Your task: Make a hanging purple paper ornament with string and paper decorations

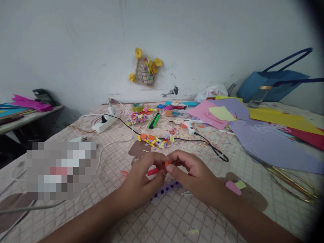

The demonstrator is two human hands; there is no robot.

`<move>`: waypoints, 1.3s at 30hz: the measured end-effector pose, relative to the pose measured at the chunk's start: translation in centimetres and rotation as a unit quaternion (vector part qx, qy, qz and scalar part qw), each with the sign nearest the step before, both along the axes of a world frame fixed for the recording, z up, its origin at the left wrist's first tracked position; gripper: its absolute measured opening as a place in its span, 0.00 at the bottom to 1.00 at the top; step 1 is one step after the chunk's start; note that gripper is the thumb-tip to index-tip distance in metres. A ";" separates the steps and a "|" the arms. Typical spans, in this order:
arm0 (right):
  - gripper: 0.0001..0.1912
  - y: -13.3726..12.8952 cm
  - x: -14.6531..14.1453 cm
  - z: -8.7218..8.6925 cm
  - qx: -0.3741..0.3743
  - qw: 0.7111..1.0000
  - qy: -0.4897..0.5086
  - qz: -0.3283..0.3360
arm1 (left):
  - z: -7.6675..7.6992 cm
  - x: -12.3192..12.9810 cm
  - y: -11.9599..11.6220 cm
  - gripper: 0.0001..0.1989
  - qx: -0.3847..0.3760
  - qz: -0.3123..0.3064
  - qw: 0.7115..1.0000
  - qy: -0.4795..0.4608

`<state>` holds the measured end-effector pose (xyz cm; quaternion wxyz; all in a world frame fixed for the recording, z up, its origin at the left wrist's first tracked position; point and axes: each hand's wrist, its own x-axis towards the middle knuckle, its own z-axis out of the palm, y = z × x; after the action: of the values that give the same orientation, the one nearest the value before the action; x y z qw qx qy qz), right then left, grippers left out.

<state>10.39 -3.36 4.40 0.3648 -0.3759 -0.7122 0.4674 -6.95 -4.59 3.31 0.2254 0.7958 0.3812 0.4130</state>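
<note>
A small orange piece [167,164] is pinched between the fingertips of my left hand [146,179] and my right hand [193,173], which meet above the table's middle. Both hands have their fingers bent and closed on it. A red strip [153,171] shows beneath my left fingers; whether it is held cannot be told. Under the hands a purple strip with black dots [167,189] lies on the checked cloth. Beyond them is a bundle of orange, yellow and purple pieces [153,140].
A glue gun [190,128] with a black cable lies beyond the hands, near a green cutter [154,120]. A power strip [106,123] and white cords are left. Coloured sheets [273,145], gold hoops [291,184] and a blue bag [270,84] are right.
</note>
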 end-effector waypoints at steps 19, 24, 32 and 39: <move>0.08 0.1 0.1 -0.2 0.033 0.999 -0.032 -0.022 | 0.4 0.2 -0.1 0.06 0.002 0.017 0.999 0.033; 0.11 0.2 0.1 -0.1 0.037 0.999 -0.034 -0.021 | 0.1 0.0 -0.1 0.08 0.009 -0.007 1.000 0.025; 0.12 0.2 0.1 -0.7 0.130 0.990 -0.020 -0.053 | 0.2 0.0 0.2 0.09 0.017 -0.025 0.999 0.021; 0.15 0.2 0.2 -0.4 0.066 0.996 -0.005 -0.052 | 0.1 0.0 -0.1 0.09 0.002 -0.012 0.999 0.044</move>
<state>10.62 -3.18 3.97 0.4090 -0.3898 -0.7228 0.3978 -6.94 -4.68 3.40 0.2119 0.8181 0.3801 0.3760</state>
